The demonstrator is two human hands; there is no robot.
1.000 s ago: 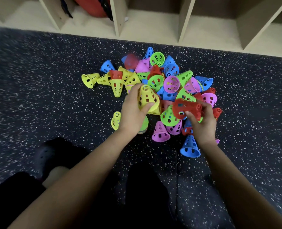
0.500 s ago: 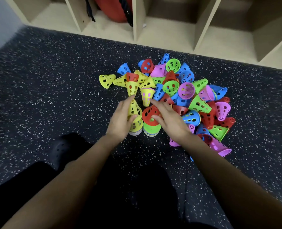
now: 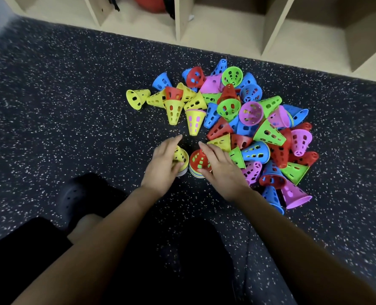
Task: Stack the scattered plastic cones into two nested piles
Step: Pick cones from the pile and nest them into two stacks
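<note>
Two upright nested piles stand side by side on the floor in front of me. The left pile (image 3: 181, 155) has a yellow cone on top; the right pile (image 3: 198, 162) has a red cone on top. My left hand (image 3: 163, 167) lies against the yellow top cone, fingers stretched out and thumb at the pile's base. My right hand (image 3: 219, 170) rests against the red top cone, fingers spread. A heap of scattered cones (image 3: 248, 119) in yellow, red, blue, green and pink lies just beyond and to the right.
The floor (image 3: 72, 106) is dark speckled rubber. Beige open cubbies (image 3: 215, 36) run along the far edge, with a red ball (image 3: 148, 3) inside one. My dark shoe (image 3: 79, 194) and legs are below the hands.
One second ago my left hand held a yellow cone and my right a red one above the heap. Both cones now sit on the two piles, and my fingers have loosened.
</note>
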